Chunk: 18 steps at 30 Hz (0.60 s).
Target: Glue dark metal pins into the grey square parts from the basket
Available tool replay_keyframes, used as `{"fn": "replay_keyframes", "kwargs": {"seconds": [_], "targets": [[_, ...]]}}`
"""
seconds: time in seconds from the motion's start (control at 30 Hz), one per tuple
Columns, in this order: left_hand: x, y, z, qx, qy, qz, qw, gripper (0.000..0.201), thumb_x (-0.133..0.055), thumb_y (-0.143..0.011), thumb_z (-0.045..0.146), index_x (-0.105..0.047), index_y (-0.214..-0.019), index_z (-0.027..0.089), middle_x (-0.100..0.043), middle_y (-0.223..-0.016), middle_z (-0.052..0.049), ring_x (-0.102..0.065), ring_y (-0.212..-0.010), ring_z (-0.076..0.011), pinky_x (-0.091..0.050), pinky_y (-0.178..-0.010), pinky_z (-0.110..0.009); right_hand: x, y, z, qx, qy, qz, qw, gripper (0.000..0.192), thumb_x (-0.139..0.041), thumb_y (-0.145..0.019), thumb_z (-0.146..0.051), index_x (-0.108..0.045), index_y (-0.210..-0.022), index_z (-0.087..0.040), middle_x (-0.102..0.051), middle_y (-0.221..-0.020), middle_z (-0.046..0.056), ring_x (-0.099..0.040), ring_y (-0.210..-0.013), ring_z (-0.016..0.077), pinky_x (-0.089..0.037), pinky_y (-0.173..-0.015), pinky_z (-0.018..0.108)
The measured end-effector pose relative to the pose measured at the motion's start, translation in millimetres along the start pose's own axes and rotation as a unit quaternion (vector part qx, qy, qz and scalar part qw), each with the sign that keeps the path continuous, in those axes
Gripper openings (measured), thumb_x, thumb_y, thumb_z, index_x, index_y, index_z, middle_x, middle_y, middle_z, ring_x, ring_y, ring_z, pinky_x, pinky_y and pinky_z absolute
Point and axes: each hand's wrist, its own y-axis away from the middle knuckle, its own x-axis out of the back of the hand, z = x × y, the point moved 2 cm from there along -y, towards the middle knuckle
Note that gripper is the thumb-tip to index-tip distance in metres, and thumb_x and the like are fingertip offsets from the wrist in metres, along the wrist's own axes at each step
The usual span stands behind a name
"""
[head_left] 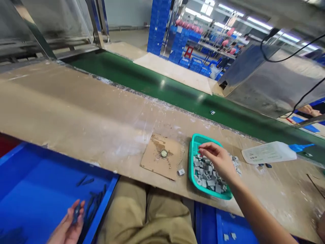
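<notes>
Right hand of mine hovers over the teal basket on the tabletop, fingertips pinched together above the small grey pieces; whether one is caught, I cannot tell. My left hand, blurred and half cut off, pinches a dark part over the blue bin.

Bright overhead strip lights glare on the green belt; edges bend, the lower left corner blurs.

Left hand blurred (edge-cropped, bottom)
</notes>
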Motion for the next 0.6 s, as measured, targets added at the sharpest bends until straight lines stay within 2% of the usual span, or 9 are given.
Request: {"fn": "replay_keyframes", "kwargs": {"seconds": [0.1, 0.17, 0.23, 0.3, 0.47, 0.53, 0.6], "targets": [[-15.1, 20, -4, 0.009, -0.004, 0.055, 0.998, 0.032, -0.036, -0.089, 0.002, -0.064, -0.093, 0.016, -0.064, -0.069, -0.001, -0.060, -0.052, -0.0081, -0.052, -0.045, -0.011, -1, 16, -20, 0.108, 0.145, -0.011, 0.984, 0.023, -0.058, -0.083, -0.041, -0.061, -0.089, -0.018, -0.064, -0.083, 0.006, -0.058, -0.073, 0.0190, -0.047, -0.068, 0.033], [-23.1, 27, -5, -0.006, -0.021, 0.058, 0.998, 0.029, -0.038, -0.088, 0.000, -0.064, -0.086, 0.014, -0.064, -0.071, -0.001, -0.061, -0.052, -0.0079, -0.053, -0.047, -0.012, -10, 30, -35, 0.189, 0.246, -0.075, 0.948, 0.013, -0.055, -0.085, -0.030, -0.060, -0.089, -0.019, -0.063, -0.085, 0.006, -0.055, -0.079, 0.0206, -0.044, -0.073, 0.034], [-26.1, 27, -6, -0.016, -0.033, 0.053, 0.998, 0.028, -0.039, -0.087, -0.001, -0.063, -0.082, 0.013, -0.065, -0.072, -0.001, -0.061, -0.053, -0.0074, -0.054, -0.049, -0.011, -23, 40, -45, 0.231, 0.320, -0.156, 0.906, 0.008, -0.055, -0.084, -0.022, -0.059, -0.091, -0.019, -0.062, -0.087, 0.006, -0.052, -0.085, 0.0229, -0.042, -0.076, 0.035], [-26.6, 23, -7, -0.013, -0.029, 0.045, 0.998, 0.028, -0.039, -0.087, -0.001, -0.063, -0.082, 0.012, -0.065, -0.073, -0.002, -0.061, -0.054, -0.0071, -0.053, -0.050, -0.010, -37, 45, -48, 0.228, 0.383, -0.207, 0.871, 0.012, -0.057, -0.081, -0.016, -0.058, -0.092, -0.017, -0.062, -0.088, 0.008, -0.050, -0.089, 0.0255, -0.040, -0.077, 0.036], [-32.9, 21, -15, -0.014, -0.021, 0.015, 1.000, 0.029, -0.041, -0.083, -0.005, -0.064, -0.092, 0.011, -0.067, -0.078, -0.006, -0.064, -0.061, -0.0095, -0.056, -0.059, -0.013, -63, 39, -38, 0.199, 0.493, -0.266, 0.804, 0.012, -0.059, -0.075, -0.009, -0.058, -0.084, -0.017, -0.063, -0.083, 0.009, -0.052, -0.088, 0.0278, -0.033, -0.075, 0.038], [-37.8, 24, -19, -0.011, -0.022, -0.003, 1.000, 0.033, -0.042, -0.079, -0.007, -0.064, -0.096, 0.011, -0.067, -0.080, -0.007, -0.064, -0.063, -0.0105, -0.057, -0.061, -0.014, -67, 38, -35, 0.198, 0.503, -0.272, 0.796, 0.011, -0.056, -0.077, -0.007, -0.057, -0.080, -0.017, -0.063, -0.078, 0.008, -0.053, -0.086, 0.0269, -0.032, -0.074, 0.038], [-41.7, 28, -23, -0.005, -0.017, -0.016, 1.000, 0.037, -0.041, -0.078, -0.009, -0.064, -0.100, 0.010, -0.067, -0.082, -0.008, -0.065, -0.064, -0.0112, -0.057, -0.061, -0.015, -65, 38, -35, 0.202, 0.492, -0.265, 0.805, 0.011, -0.052, -0.080, -0.007, -0.057, -0.080, -0.017, -0.062, -0.076, 0.008, -0.054, -0.083, 0.0260, -0.032, -0.075, 0.039]]}}
